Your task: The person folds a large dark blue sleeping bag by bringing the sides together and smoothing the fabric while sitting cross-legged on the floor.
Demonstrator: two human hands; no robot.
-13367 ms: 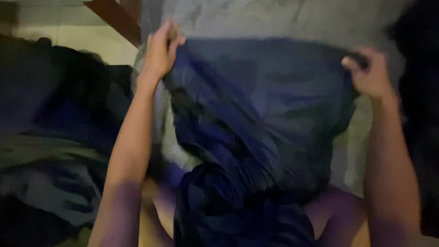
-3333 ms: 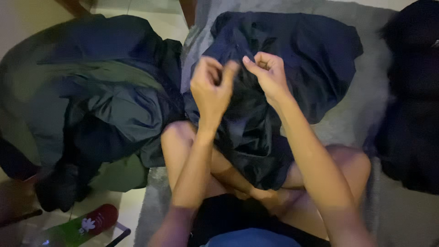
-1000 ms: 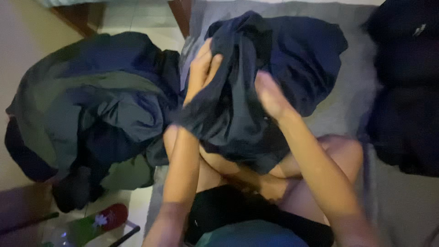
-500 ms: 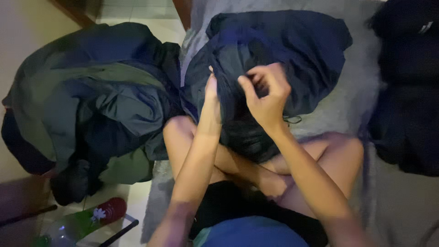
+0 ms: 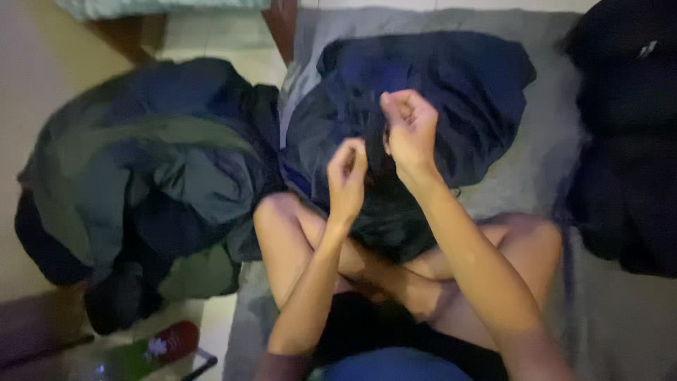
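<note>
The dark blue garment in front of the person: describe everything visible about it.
The dark blue garment is soft, wrinkled fabric, crumpled in a loose heap on the grey mat. Its lower edge drapes towards the crossed legs. The left hand and right hand, both closed, are raised over its middle and seem to pinch folds. A separate pile of dark clothes abuts its left side.

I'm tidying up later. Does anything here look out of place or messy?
Yes. A heap of dark clothes lies crumpled on the floor left of the grey mat, unfolded. The navy garment before the left hand and right hand is bunched, not flat. Both hands are closed.
</note>
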